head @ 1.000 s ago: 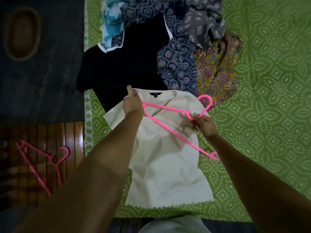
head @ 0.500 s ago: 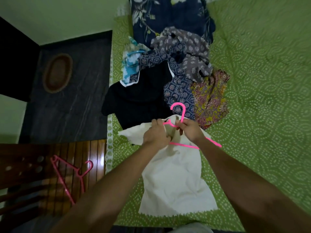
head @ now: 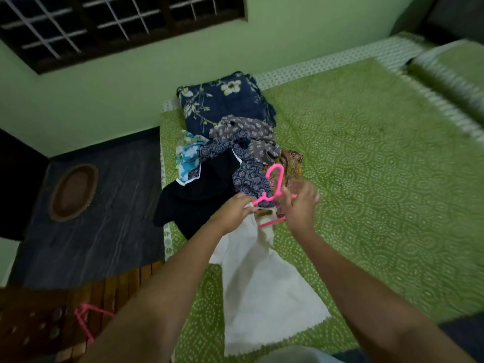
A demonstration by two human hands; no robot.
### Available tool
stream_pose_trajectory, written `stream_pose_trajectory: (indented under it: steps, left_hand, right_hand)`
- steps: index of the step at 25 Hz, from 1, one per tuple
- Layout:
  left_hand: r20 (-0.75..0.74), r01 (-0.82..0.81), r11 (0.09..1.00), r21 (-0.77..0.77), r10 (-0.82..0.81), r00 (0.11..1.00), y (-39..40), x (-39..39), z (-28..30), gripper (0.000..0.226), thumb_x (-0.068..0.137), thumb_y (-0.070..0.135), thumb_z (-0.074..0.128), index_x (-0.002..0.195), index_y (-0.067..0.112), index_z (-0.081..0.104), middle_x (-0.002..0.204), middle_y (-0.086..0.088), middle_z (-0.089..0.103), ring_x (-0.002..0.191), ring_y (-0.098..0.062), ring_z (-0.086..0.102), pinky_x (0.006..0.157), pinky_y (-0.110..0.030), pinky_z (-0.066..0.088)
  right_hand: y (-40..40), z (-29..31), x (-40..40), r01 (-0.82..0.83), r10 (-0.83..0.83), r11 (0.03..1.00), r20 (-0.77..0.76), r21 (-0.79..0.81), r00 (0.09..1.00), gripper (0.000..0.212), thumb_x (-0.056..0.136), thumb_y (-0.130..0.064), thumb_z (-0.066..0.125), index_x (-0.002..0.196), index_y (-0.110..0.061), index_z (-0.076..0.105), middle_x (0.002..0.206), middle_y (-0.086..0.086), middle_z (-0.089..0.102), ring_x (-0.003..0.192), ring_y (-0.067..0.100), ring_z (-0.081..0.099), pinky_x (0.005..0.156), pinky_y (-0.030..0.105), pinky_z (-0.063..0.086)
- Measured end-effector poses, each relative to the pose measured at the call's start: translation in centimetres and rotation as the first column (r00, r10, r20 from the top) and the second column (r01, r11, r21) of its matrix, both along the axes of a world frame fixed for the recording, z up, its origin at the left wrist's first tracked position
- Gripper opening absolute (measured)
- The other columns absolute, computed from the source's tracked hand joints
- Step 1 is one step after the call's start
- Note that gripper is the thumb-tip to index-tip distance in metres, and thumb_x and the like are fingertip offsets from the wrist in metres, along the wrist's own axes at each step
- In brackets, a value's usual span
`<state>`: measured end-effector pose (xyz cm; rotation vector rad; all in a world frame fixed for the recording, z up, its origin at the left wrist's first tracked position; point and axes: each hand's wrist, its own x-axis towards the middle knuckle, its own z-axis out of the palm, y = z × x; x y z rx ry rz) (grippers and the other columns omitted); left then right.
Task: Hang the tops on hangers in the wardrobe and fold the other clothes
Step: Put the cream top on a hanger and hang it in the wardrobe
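Green-covered bed (head: 366, 158), near centre: left hand (head: 235, 209) and right hand (head: 301, 205) pinching cream top (head: 262, 289) at its neck, seating pink hanger (head: 275, 187) for hanging.

A bright pink, smooth plastic hanger (head: 275, 191) is showing a slight sheen. A cream top of matt woven cloth (head: 264, 292) is lying creased, its hem scalloped. Beneath it, a green bedsheet of matt cotton-like cloth printed with white dots (head: 379, 179) is covering the bed. At the bed's left edge, a slatted brown wooden chair seat (head: 110, 292) is looking glossy and smooth.
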<state>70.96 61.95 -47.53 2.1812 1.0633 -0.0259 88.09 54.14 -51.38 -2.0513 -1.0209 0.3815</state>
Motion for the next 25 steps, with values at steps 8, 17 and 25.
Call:
stream_pose_trajectory:
  steps: [8, 17, 25]
  left_hand:
    - [0.041, 0.170, 0.940, 0.297, -0.190, 0.981, -8.1, 1.4, 10.9, 0.021, 0.098, 0.024, 0.049, 0.114, 0.010, 0.053, 0.101, -0.013, 0.053, 0.092, -0.029, 0.055, 0.077, -0.041, 0.045]
    - [0.076, 0.260, 0.712, 0.652, -0.402, 0.912, -14.5, 3.4, 20.3, 0.017, 0.099, 0.028, 0.046, 0.107, 0.019, 0.057, 0.099, -0.005, 0.064, 0.086, -0.026, 0.059, 0.065, -0.036, 0.045]
    - [0.281, 0.201, 0.811, 0.549, -0.406, 0.870, -18.6, 9.9, 19.4, 0.016, 0.099, 0.023, 0.047, 0.107, 0.015, 0.058, 0.093, -0.005, 0.065, 0.077, -0.021, 0.059, 0.068, -0.041, 0.052]
  right_hand:
    - [-9.4, 9.0, -5.2, -0.355, 0.359, 0.930, -0.029, 0.095, 0.933, 0.019, 0.068, -0.027, 0.050, 0.072, -0.008, 0.051, 0.067, 0.005, 0.048, 0.066, 0.023, 0.045, 0.062, 0.041, 0.038]
    - [-19.2, 12.2, -6.1, -0.242, 0.152, 0.964, 0.518, 0.111, 0.842, 0.028, 0.070, -0.041, 0.048, 0.084, -0.017, 0.055, 0.092, -0.004, 0.056, 0.097, 0.018, 0.038, 0.074, 0.033, 0.021]
    - [-31.5, 10.2, 0.3, -0.062, 0.261, 0.858, 0.331, -0.510, 0.907, 0.071, 0.069, -0.060, 0.020, 0.122, -0.029, 0.055, 0.112, -0.004, 0.064, 0.112, 0.023, 0.041, 0.089, 0.040, 0.026]
